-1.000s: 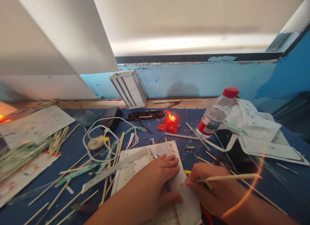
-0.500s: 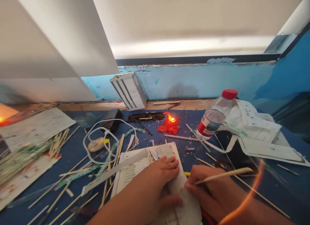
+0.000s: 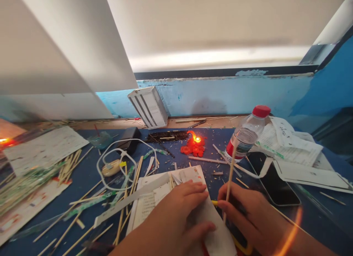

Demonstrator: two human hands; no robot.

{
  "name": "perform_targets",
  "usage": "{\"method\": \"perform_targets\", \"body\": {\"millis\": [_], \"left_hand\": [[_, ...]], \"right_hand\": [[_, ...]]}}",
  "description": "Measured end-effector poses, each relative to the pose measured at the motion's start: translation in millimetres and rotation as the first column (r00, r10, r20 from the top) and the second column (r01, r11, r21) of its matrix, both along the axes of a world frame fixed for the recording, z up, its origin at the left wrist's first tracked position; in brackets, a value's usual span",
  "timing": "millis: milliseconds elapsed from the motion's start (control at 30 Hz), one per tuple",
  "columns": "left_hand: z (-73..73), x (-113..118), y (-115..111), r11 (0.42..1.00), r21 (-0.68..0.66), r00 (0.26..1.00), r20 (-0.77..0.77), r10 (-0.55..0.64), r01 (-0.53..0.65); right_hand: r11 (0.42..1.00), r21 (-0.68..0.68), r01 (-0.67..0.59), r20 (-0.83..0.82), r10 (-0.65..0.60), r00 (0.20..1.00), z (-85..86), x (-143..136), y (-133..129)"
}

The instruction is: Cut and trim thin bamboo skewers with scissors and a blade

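My left hand (image 3: 180, 208) lies with fingers stretched out on a white booklet (image 3: 197, 177), pressing on its pages. My right hand (image 3: 245, 212), at the booklet's right edge, pinches a thin wooden stick (image 3: 231, 175) that points almost straight up. A yellow curved piece (image 3: 241, 245), perhaps a handle, shows partly beneath my right hand; the rest of it is hidden. Beyond the booklet, a small flame burns on a lump of red wax (image 3: 193, 149). Beside the wax lies a bundle of dark sticks (image 3: 168, 136).
A water bottle (image 3: 245, 134) with a red cap stands right of the flame, near a black phone (image 3: 273, 178) and crumpled papers (image 3: 295, 142). A white cable (image 3: 96, 164), a black box (image 3: 128, 140) and loose sticks (image 3: 66, 230) spread leftward. A white carton (image 3: 149, 107) leans against the wall.
My right hand has turned the wooden stick from nearly level to upright and moved slightly right, uncovering more of the phone. My left hand stays on the booklet, its thumb a little further right.
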State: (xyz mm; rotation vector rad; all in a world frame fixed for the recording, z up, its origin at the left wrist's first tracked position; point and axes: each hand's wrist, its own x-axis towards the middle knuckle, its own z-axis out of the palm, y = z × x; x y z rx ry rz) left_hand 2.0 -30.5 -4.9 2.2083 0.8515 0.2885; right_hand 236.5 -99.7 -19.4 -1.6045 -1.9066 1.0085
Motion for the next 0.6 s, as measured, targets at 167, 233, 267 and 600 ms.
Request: {"method": "perform_targets", "body": {"millis": [167,233,267,600], "left_hand": [[0.0,-1,-3,0.974,-0.092,0.965,0.143,0.221,-0.209],[0.8,-1,-2,0.943,-0.181,0.931,0.189,0.311,-0.278],[1.5,0,-1,0.924,-0.236,0.909,0.221,0.354,-0.302],[8.8,9,11,0.764,-0.590,0.739,0.386,0.552,-0.261]], "right_hand": [[0.992,0.015,-0.127,0.171,0.122,0.978,1.4,-3,1],[0.980,0.072,-0.188,0.201,0.170,0.965,0.5,-4,2],[0.973,0.099,-0.209,0.194,0.187,0.963,-0.2,-4,3],[0.989,0.029,-0.142,0.157,0.136,0.978,20.9,-7,0]]}}
